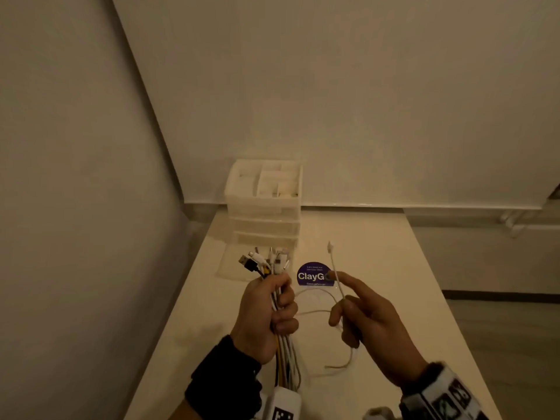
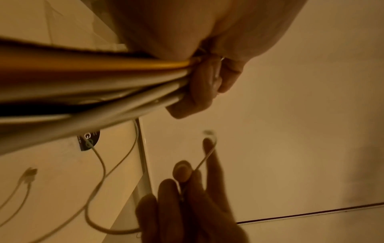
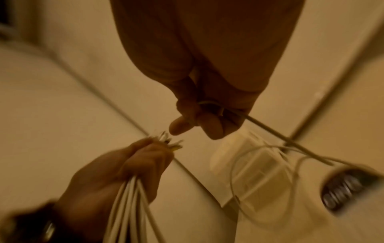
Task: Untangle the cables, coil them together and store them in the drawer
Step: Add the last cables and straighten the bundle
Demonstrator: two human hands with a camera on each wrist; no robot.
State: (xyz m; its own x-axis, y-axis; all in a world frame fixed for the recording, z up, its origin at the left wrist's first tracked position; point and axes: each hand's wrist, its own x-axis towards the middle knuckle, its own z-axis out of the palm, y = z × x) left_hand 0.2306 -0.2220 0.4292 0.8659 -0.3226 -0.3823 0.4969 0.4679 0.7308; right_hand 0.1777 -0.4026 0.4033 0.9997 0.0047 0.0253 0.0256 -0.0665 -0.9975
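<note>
Connectors fanning above the left hand (image 1: 266,310) show only from the head view; the left wrist view adds a yellow strand in the cable bundle (image 1: 283,356); that grip is clamped round the bundle, held upright over the counter (image 1: 378,268); the right hand (image 1: 363,322) pinches a thin white cable (image 1: 335,268), forefinger extended; the drawer unit (image 1: 263,204) stands at the far wall, bare counter rightward.
</note>
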